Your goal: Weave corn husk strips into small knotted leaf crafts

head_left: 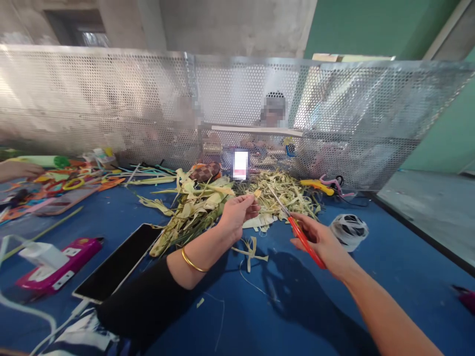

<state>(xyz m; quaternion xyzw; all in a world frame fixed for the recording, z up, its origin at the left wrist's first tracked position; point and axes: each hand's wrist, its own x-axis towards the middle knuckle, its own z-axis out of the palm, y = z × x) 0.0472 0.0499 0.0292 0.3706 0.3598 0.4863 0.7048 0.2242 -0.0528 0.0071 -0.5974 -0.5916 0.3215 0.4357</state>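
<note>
My left hand (239,213) pinches a small yellowish piece of dried husk (257,194) between thumb and fingers. Scissors with red handles (305,242) are in my right hand (321,240), their blades pointing up and left, close to the husk piece. It is hard to tell whether the blades are apart. Behind both hands lies a heap of husk scraps (285,195). Longer pale husk leaves and stalks (196,210) lie to its left. On the table below my hands rests a small cross-shaped figure of husk strips (251,253), with a thin thread beside it.
A phone (120,264) and a magenta power strip (61,264) lie left of my forearm. A wrapped roll (349,231) sits right of my right hand, with a yellow tool (317,186) behind. A perforated metal screen (148,104) closes off the back. Another person's hand (20,170) is at far left.
</note>
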